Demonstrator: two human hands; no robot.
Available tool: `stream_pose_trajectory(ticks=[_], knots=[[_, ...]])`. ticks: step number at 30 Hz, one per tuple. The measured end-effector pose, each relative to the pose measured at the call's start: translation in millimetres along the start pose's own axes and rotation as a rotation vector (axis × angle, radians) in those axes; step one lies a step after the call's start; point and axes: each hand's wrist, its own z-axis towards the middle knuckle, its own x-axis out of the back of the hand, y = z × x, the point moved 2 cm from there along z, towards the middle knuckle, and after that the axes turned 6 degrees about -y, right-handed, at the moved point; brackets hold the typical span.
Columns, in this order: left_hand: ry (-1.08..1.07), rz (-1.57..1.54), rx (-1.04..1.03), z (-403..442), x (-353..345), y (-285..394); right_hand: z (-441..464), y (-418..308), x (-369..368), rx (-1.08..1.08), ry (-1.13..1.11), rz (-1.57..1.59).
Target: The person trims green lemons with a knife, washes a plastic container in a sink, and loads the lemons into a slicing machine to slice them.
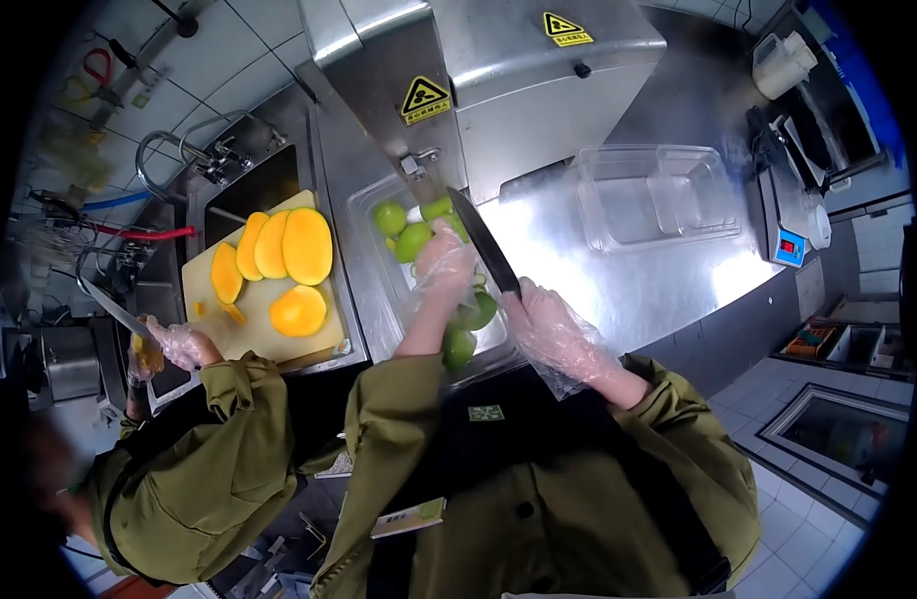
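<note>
In a clear plastic tub lie several green limes, with thin green slices or rims among them. My left hand, in a clear plastic glove, reaches down into the tub among the limes. Its fingers are curled in, and what they hold is hidden beneath them. Also gloved, my right hand is closed around the handle of a knife. The long dark blade points away from me, slanting up along the tub's right side.
Left of the tub, a cutting board bears peeled mango pieces. A co-worker's gloved hand holds another knife there. On the right are a clear divided container and a scale. A steel machine stands behind.
</note>
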Motion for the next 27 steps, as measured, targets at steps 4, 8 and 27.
stream_pose_trajectory(ticks=[4,8,27], knots=[[-0.024,-0.091,-0.043,2,3,-5,-8,3,-2,0.154,0.041,-0.044],[-0.134,-0.556,-0.151,-35,37,-24,-8,5,9,-0.048,0.047,0.071],[0.092,-0.474,-0.252,-124,74,-28,6,-4,1,0.782,0.186,-0.992]])
